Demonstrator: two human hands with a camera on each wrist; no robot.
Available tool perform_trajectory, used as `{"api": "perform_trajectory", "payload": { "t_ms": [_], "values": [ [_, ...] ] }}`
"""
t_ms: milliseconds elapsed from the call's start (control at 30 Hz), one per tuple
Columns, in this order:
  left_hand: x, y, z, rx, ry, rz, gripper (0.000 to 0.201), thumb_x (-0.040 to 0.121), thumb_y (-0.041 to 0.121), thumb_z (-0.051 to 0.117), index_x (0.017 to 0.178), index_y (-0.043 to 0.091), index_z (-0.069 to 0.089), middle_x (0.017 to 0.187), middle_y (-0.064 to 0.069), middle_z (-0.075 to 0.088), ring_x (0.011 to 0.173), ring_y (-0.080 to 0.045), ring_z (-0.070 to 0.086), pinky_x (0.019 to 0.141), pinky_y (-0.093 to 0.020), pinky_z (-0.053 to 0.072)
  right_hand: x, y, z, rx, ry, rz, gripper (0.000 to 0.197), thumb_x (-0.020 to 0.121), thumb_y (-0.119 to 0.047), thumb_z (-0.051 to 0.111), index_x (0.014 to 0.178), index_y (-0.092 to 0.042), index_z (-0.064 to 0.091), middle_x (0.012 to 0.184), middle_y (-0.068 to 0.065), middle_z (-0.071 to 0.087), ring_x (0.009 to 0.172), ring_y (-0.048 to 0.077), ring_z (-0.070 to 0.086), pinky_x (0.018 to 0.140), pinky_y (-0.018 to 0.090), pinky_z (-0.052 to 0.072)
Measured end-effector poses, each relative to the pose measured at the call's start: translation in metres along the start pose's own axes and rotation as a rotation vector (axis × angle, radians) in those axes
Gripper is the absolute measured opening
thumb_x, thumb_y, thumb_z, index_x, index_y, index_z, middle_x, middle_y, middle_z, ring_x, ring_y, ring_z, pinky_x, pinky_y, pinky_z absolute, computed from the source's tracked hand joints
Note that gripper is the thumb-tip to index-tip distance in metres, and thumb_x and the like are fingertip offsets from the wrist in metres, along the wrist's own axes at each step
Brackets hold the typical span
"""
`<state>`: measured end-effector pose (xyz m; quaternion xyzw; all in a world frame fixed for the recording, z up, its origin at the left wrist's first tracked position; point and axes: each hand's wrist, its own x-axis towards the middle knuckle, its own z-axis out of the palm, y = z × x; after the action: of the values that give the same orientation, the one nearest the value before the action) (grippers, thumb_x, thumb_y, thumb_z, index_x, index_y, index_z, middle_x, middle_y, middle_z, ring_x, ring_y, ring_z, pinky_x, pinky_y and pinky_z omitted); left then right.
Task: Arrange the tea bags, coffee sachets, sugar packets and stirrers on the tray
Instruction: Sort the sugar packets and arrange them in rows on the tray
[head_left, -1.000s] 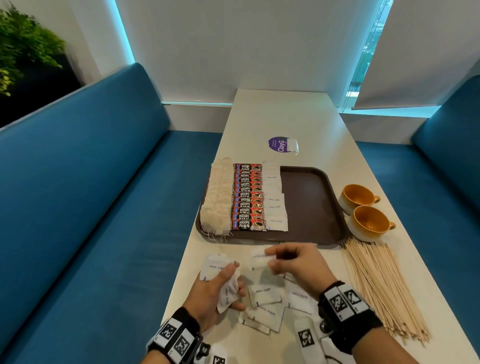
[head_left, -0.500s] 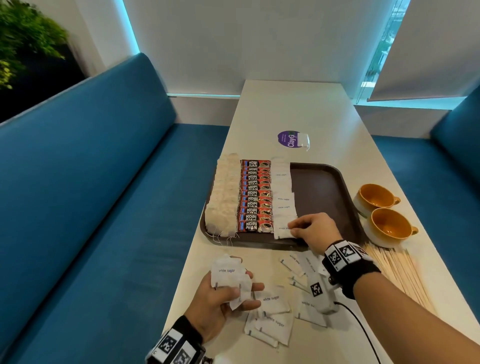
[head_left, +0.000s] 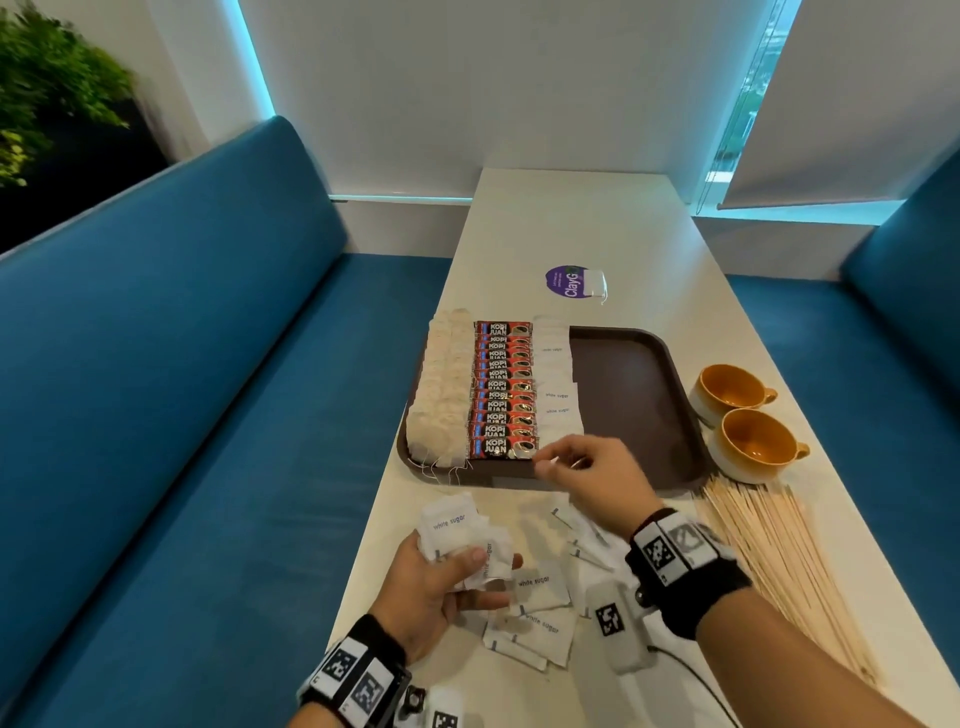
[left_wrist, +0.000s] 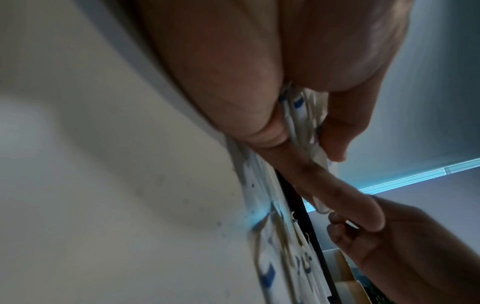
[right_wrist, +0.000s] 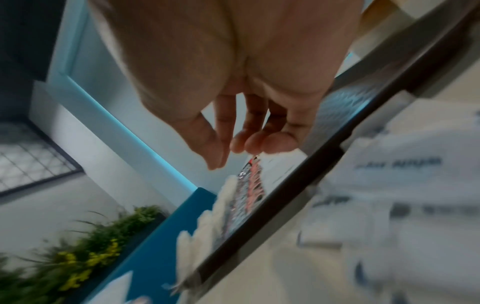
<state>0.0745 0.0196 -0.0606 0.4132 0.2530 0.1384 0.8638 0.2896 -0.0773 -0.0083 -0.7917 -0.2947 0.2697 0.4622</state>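
A brown tray (head_left: 628, 395) holds a column of tea bags (head_left: 441, 389), a column of red coffee sachets (head_left: 504, 389) and a column of white sugar packets (head_left: 558, 384). My right hand (head_left: 550, 462) hovers over the near end of the sugar column. Its fingers are loosely curled and nothing shows between them in the right wrist view (right_wrist: 228, 152). My left hand (head_left: 467, 556) grips a bunch of sugar packets (head_left: 452, 525) above the table, and the packets (left_wrist: 301, 115) show pinched between thumb and fingers. More loose sugar packets (head_left: 540, 618) lie on the table. Wooden stirrers (head_left: 779, 561) lie to the right.
Two orange cups (head_left: 727, 389) (head_left: 753, 447) stand right of the tray. A purple sticker with a single tea bag (head_left: 576, 283) sits beyond it. Blue benches (head_left: 182, 415) run along both sides of the narrow white table (head_left: 571, 218). The tray's right half is bare.
My right hand carried a sugar packet from the table to the near end of the sugar column, and now holds nothing just above it. The left hand kept its bunch.
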Motion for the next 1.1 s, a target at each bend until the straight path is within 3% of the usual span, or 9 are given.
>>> {"api": "perform_trajectory", "payload": {
  "t_ms": [67,167,333,433,533,733,833,967,1100],
  "values": [
    [-0.002,0.002,0.003,0.005,0.017,-0.005,0.045,0.086,0.005,0.076,0.128,-0.002,0.06,0.116,-0.037,0.067,0.098,-0.058,0.066,0.06,-0.043,0.064,-0.022,0.001,0.015,0.064,-0.161,0.024,0.009,0.085,-0.03,0.081,0.093,-0.026,0.078,0.082,0.003,0.073,0.066,0.013,0.064,0.06,0.03,0.058],
    [-0.003,0.003,0.007,-0.016,0.02,-0.013,0.035,0.088,0.002,0.071,0.122,-0.004,0.062,0.109,-0.036,0.069,0.079,-0.046,0.07,0.055,-0.043,0.062,-0.049,0.012,0.032,0.071,-0.307,0.06,0.021,0.083,-0.031,0.084,0.099,-0.022,0.076,0.084,0.006,0.076,0.067,0.016,0.068,0.063,0.029,0.057],
    [-0.002,0.002,0.006,0.062,0.069,0.003,0.053,0.08,0.014,0.084,0.125,-0.001,0.061,0.11,-0.031,0.071,0.084,-0.046,0.07,0.056,-0.038,0.062,-0.07,0.024,0.042,0.198,-0.118,0.109,0.009,0.085,-0.011,0.082,0.089,-0.007,0.074,0.079,0.01,0.075,0.063,0.017,0.065,0.061,0.031,0.056],
    [-0.002,-0.001,0.003,0.091,0.066,0.0,0.061,0.071,0.008,0.086,0.125,-0.004,0.059,0.103,-0.032,0.07,0.066,-0.035,0.07,0.049,-0.036,0.058,-0.08,0.021,0.043,0.401,-0.072,0.193,0.014,0.088,-0.005,0.077,0.09,0.007,0.069,0.075,0.017,0.071,0.061,0.021,0.062,0.059,0.031,0.054],
    [0.001,-0.006,-0.002,0.101,0.057,0.005,0.062,0.071,0.007,0.088,0.126,-0.004,0.06,0.106,-0.038,0.067,0.063,-0.033,0.068,0.051,-0.037,0.059,-0.084,0.019,0.043,0.407,-0.064,0.213,0.023,0.091,-0.008,0.074,0.092,0.012,0.064,0.073,0.017,0.071,0.06,0.02,0.062,0.058,0.031,0.054],
    [0.003,-0.008,-0.006,0.096,0.057,0.002,0.028,0.083,-0.002,0.077,0.108,-0.007,0.065,0.089,-0.03,0.064,0.062,-0.033,0.066,0.051,-0.039,0.058,-0.084,0.019,0.041,0.502,0.011,0.313,0.017,0.091,0.004,0.067,0.08,-0.002,0.057,0.066,0.018,0.062,0.059,0.028,0.065,0.058,0.037,0.059],
    [0.003,-0.007,-0.001,0.1,0.054,0.01,0.043,0.076,0.008,0.084,0.11,-0.008,0.063,0.088,-0.028,0.062,0.065,-0.034,0.066,0.052,-0.037,0.057,-0.087,0.02,0.042,0.557,0.001,0.302,0.015,0.09,0.007,0.068,0.083,0.0,0.057,0.07,0.019,0.061,0.061,0.033,0.067,0.059,0.039,0.061],
    [0.003,-0.004,0.001,0.031,0.073,0.023,0.056,0.075,0.017,0.084,0.119,-0.007,0.059,0.097,-0.027,0.066,0.08,-0.035,0.069,0.057,-0.036,0.061,-0.086,0.02,0.04,0.66,0.032,0.301,0.014,0.09,0.012,0.065,0.09,0.0,0.057,0.074,0.022,0.061,0.062,0.035,0.068,0.058,0.039,0.06],
    [0.004,-0.007,0.002,0.028,0.074,0.036,0.067,0.07,0.01,0.086,0.128,-0.004,0.055,0.104,-0.028,0.068,0.083,-0.033,0.069,0.057,-0.034,0.059,-0.087,0.013,0.039,0.735,-0.003,0.302,0.014,0.09,0.012,0.063,0.088,0.0,0.056,0.069,0.023,0.064,0.062,0.033,0.067,0.058,0.037,0.06]
  ]
}}
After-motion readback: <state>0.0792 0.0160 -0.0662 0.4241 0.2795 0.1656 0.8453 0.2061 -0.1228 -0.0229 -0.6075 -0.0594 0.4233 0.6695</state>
